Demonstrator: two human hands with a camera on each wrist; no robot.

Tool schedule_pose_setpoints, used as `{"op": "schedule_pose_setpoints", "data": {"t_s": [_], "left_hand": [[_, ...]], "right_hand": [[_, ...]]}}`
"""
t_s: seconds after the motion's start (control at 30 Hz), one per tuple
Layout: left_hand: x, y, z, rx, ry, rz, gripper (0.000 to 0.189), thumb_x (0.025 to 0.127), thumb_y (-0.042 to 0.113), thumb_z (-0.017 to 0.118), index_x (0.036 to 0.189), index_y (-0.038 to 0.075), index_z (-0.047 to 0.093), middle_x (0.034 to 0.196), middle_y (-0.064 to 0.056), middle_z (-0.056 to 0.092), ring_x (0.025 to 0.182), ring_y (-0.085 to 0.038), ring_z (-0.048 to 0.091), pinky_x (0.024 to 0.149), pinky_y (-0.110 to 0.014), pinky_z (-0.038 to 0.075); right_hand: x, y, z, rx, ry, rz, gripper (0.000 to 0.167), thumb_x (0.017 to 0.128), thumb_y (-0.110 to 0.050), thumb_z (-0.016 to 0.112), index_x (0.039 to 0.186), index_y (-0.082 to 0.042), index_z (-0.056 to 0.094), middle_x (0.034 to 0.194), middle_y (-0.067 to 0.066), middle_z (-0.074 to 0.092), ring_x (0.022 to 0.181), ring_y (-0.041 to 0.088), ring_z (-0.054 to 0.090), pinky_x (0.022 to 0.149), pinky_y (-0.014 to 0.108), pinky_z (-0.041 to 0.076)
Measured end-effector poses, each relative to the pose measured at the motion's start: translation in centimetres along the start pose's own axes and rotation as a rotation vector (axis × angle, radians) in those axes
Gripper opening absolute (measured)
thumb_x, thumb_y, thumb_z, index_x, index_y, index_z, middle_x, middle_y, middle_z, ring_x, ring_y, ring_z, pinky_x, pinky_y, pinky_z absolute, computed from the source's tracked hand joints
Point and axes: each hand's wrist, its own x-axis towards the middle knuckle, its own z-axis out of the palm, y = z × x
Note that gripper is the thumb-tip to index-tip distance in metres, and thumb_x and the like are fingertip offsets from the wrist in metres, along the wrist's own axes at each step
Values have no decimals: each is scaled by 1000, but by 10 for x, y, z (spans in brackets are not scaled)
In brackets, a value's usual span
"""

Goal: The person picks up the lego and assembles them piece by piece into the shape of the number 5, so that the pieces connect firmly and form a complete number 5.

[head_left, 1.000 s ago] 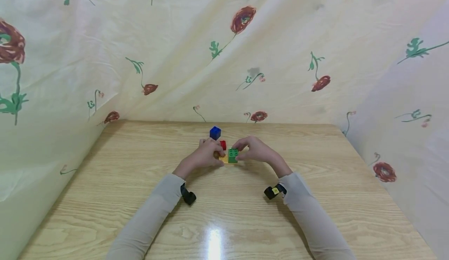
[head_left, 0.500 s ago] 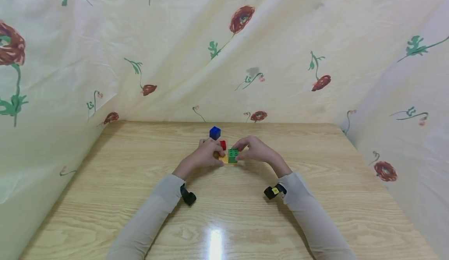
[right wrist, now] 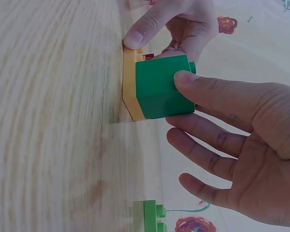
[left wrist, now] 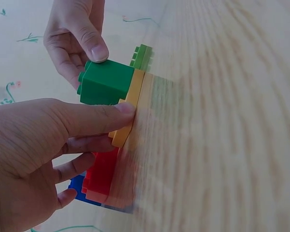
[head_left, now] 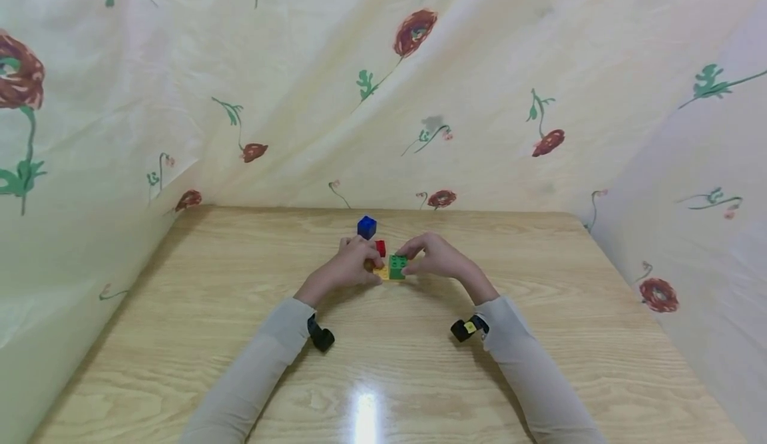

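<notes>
On the wooden table, a dark green toy building brick (right wrist: 161,82) sits upright on one end of a flat yellow-orange brick (left wrist: 131,94). My left hand (head_left: 352,262) pinches the yellow brick's other end between thumb and fingers. The green brick is pinched by my right hand (head_left: 437,257), thumb on the near side. A red brick (left wrist: 101,175) lies just behind my left fingers, partly hidden. Beyond it stands a blue brick (head_left: 367,227). A light green brick (left wrist: 142,57) rests behind my right hand, hidden in the head view.
The wooden table (head_left: 389,351) runs back to a flowered cloth (head_left: 311,84) hanging behind and at both sides. Each wrist carries a black camera on a strap, below the grey sleeves (head_left: 257,364).
</notes>
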Motion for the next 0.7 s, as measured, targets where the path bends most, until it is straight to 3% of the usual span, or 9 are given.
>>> {"op": "schedule_pose_setpoints", "data": {"t_s": [0.43,0.7], "left_hand": [[0,2,4,-22,-11,-2,20,84,24,85,100,13,79,106,3,67,101,-20,45,95,-44,24],[0,2,2,3,6,-3,21,84,24,86,101,14,79,106,3,67,98,-19,45,93,-43,24]], "right_hand": [[-2,3,1,23,13,38,29,84,-12,83,113,-10,79,114,6,77,101,21,66,89,39,55],[-1,2,-1,60,1,7,30,84,-11,83,113,-5,78,112,11,77,98,21,68,84,35,57]]}}
